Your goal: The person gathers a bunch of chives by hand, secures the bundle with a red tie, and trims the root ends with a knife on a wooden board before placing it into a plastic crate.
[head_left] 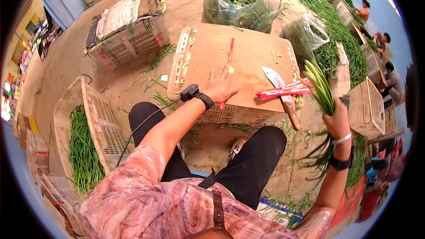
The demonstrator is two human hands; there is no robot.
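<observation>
My left hand lies flat with its fingers spread on a brown board set over a crate. Beneath that hand runs a single red printed strip, its ends showing above and below. A bunch of long green stalks is gripped in my right hand, off the board's right side. Its pale ends point up and the thin leaves hang below. A knife with a wooden handle rests at the board's right edge. More red strips lie across it.
A crate of green stalks stands at my left, a covered crate beyond. Bulging plastic bags sit past the board. A long heap of greens and several seated people line the right. Scraps litter the floor.
</observation>
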